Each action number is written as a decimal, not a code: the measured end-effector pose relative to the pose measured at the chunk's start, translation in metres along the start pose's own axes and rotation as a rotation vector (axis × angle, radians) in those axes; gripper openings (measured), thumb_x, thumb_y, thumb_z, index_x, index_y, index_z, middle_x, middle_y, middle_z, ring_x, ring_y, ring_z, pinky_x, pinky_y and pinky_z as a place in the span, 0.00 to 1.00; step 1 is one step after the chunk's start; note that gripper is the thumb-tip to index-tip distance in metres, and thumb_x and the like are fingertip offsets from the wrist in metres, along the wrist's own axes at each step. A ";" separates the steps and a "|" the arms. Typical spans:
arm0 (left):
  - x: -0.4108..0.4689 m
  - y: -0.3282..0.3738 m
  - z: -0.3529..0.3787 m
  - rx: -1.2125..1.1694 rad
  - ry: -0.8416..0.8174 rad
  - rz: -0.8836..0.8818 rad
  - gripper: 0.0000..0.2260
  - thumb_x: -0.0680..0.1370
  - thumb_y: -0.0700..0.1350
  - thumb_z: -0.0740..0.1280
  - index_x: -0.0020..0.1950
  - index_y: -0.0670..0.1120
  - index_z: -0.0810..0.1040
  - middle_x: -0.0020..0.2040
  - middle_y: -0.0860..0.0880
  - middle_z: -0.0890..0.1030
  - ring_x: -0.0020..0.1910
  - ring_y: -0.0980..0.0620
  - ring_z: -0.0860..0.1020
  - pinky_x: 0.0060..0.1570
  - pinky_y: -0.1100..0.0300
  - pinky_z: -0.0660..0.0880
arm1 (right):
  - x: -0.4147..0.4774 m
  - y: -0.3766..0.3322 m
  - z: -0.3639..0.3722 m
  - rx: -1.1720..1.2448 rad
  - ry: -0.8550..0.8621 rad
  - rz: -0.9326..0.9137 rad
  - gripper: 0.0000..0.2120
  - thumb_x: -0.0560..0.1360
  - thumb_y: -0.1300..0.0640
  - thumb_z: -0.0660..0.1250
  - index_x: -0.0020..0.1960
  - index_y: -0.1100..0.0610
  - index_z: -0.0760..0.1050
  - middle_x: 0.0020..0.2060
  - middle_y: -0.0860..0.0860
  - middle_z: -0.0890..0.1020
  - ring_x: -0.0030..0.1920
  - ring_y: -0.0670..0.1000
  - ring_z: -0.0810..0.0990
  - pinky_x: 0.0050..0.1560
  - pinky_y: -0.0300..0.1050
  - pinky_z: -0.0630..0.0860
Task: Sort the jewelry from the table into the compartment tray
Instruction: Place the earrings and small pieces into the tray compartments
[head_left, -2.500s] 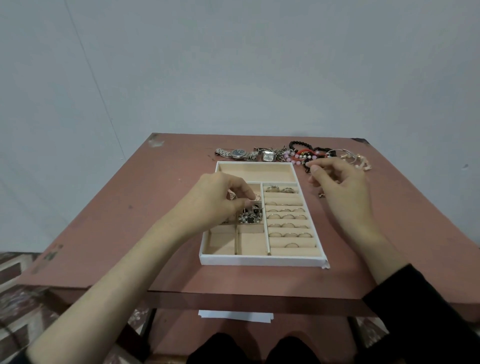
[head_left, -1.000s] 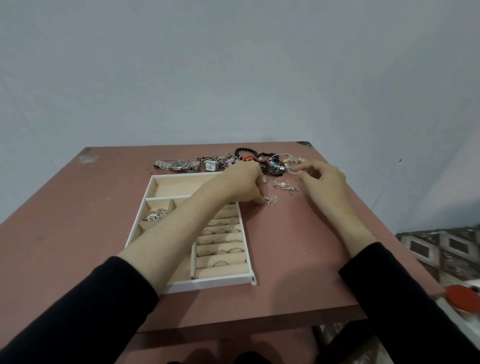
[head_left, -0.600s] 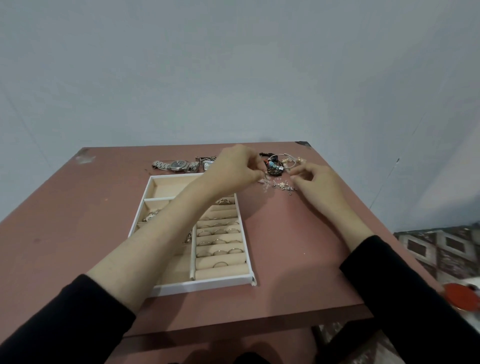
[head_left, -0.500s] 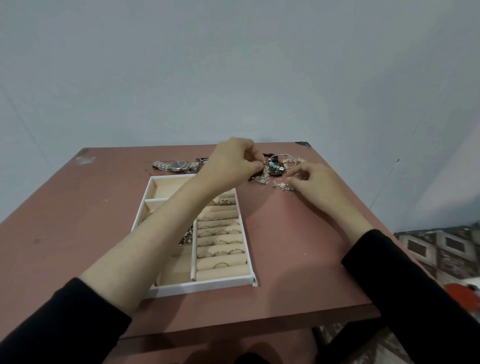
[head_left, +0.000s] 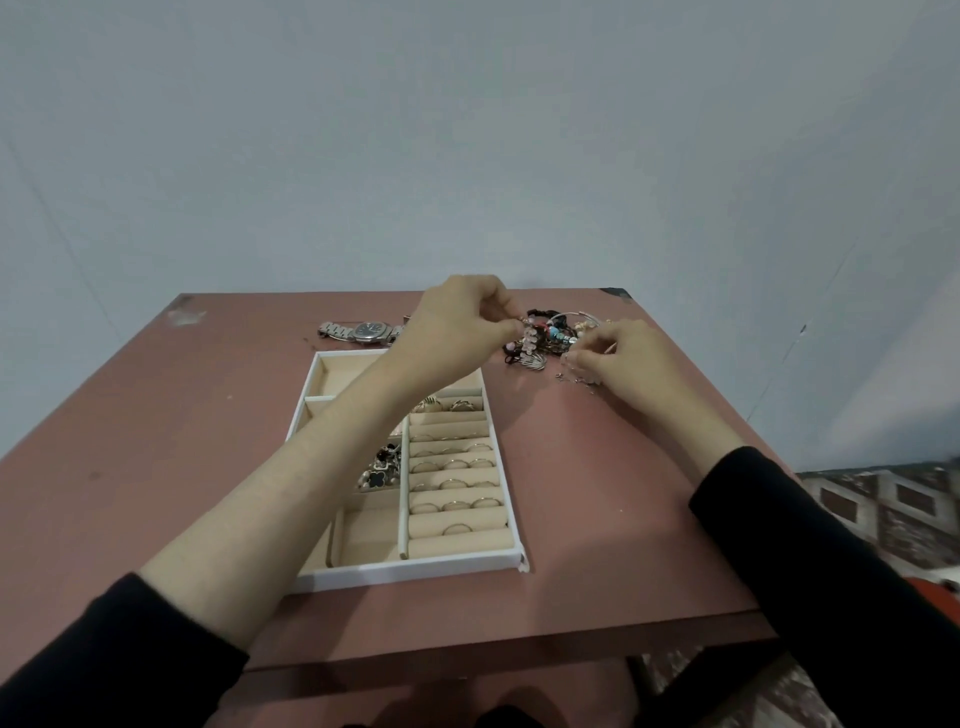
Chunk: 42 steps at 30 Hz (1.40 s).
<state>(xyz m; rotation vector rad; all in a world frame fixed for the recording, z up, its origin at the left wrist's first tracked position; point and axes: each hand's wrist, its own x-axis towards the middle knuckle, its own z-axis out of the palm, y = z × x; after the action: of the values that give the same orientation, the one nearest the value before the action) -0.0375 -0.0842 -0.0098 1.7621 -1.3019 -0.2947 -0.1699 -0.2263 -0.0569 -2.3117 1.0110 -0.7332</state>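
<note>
Since 1 s ago, lifted left hand (head_left: 460, 325) off table (head_left: 156, 467) beside tray (head_left: 410, 569) and brought it up to pile (head_left: 553, 338) near far edge. Pinched pink beads (head_left: 527, 335) w/ thumb + forefinger and let strand hang from fingertips, lower end apparently caught in pile. Kept right hand (head_left: 626, 358) just beside pile on its right, fingers curled, tips drawn together over small silver bits (head_left: 576, 376); couldn't tell whether gripping anything. Held hands apart, w/ pile between.

Left watch (head_left: 371, 332) on table behind tray, untouched. Had rings (head_left: 457, 462) already seated in roll slots on tray's right side, plus dark clover pieces (head_left: 382, 470) in a mid compartment. Judged task part done, w/ pile, bits and watch not yet sorted.

Risked dragging whole tangle along by pulling beads up fast, and sweeping bits off nearby table edge. Risked snapping cord and scattering beads by yanking against a snag. Prob. needed right hand pinning pile down while teasing beads free slowly. Also risked brushing rings out of slots w/ forearm stretched low across tray, esp. on way back w/ strand dangling.
</note>
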 end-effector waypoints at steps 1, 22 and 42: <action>-0.001 -0.001 -0.002 -0.017 0.009 0.001 0.02 0.74 0.41 0.68 0.43 0.48 0.78 0.42 0.47 0.83 0.38 0.55 0.78 0.41 0.63 0.74 | -0.003 -0.003 -0.001 0.050 0.038 -0.002 0.05 0.71 0.57 0.69 0.37 0.51 0.79 0.33 0.46 0.79 0.37 0.46 0.75 0.40 0.41 0.68; -0.073 -0.092 -0.069 -0.345 0.490 -0.072 0.05 0.76 0.38 0.66 0.44 0.48 0.76 0.39 0.47 0.81 0.38 0.56 0.78 0.37 0.65 0.75 | -0.043 -0.127 0.055 0.080 -0.205 -0.392 0.07 0.73 0.57 0.70 0.50 0.55 0.82 0.33 0.48 0.79 0.33 0.42 0.73 0.36 0.31 0.68; -0.075 -0.094 -0.075 -0.254 0.487 -0.059 0.08 0.75 0.39 0.66 0.41 0.52 0.75 0.35 0.52 0.80 0.33 0.63 0.78 0.34 0.65 0.76 | -0.039 -0.132 0.078 -0.421 -0.232 -0.657 0.09 0.75 0.50 0.66 0.53 0.49 0.80 0.36 0.44 0.68 0.47 0.47 0.67 0.46 0.43 0.59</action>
<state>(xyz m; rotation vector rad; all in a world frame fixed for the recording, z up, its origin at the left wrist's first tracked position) 0.0397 0.0224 -0.0619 1.5318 -0.8261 -0.0511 -0.0764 -0.0995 -0.0400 -3.0588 0.2997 -0.4874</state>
